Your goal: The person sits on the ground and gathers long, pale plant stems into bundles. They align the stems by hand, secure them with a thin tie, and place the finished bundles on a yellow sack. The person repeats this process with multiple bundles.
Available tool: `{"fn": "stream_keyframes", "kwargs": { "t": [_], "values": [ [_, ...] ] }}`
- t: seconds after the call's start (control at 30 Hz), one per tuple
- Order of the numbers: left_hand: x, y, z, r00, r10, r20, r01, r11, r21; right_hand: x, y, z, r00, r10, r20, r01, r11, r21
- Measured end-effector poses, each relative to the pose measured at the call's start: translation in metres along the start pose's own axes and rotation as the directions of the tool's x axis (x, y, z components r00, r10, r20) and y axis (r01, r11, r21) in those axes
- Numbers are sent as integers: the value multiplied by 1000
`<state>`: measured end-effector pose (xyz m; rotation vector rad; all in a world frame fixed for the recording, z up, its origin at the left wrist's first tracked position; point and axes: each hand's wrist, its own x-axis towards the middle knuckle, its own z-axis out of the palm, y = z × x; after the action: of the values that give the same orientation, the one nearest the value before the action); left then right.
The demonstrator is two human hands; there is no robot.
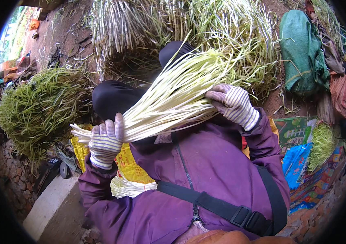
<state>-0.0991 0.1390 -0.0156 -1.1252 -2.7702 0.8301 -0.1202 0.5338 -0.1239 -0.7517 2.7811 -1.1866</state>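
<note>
My left hand [106, 141], in a striped knit glove, grips a bundle of long, pale chive-like stalks [160, 114] near their white cut ends. The bundle slants up to the right across my lap, its yellow-green leaf ends fanned out. My right hand [233, 103], gloved alike, has its fingertips curled onto the lower edge of the bundle near the leaves. Part of my knee [115, 97] in dark trousers shows behind the stalks.
Heaps of pale stalks [121, 27] and leafy greens [237, 33] lie ahead. A green pile [42, 109] is at left, a green woven sack [302, 55] at right. Yellow printed sacking [133, 164], a concrete block [54, 204] and a blue bag [296, 164] are near me.
</note>
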Motion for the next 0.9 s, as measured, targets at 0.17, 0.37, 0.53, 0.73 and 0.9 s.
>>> {"fn": "stream_keyframes", "kwargs": {
  "t": [0.17,0.37,0.53,0.73,0.9],
  "values": [
    [-1,1,1,1000,-12,-1,12,1000,-28,-4,9,5,993,-111,27,113,992,-51],
    [-4,0,4,1000,-14,-17,13,999,-41,-34,54,4,972,90,-217,-139,966,-220],
    [-3,-1,4,1000,-4,-12,4,999,-41,-52,73,-35,877,368,-310,-479,734,-483],
    [-2,-1,1,1000,-10,-19,9,999,-39,-12,-5,5,978,-111,-179,114,994,2],
    [-15,-4,-1,1000,-3,25,5,999,-41,-18,-3,27,989,-150,5,150,988,-33]
  ]
}}
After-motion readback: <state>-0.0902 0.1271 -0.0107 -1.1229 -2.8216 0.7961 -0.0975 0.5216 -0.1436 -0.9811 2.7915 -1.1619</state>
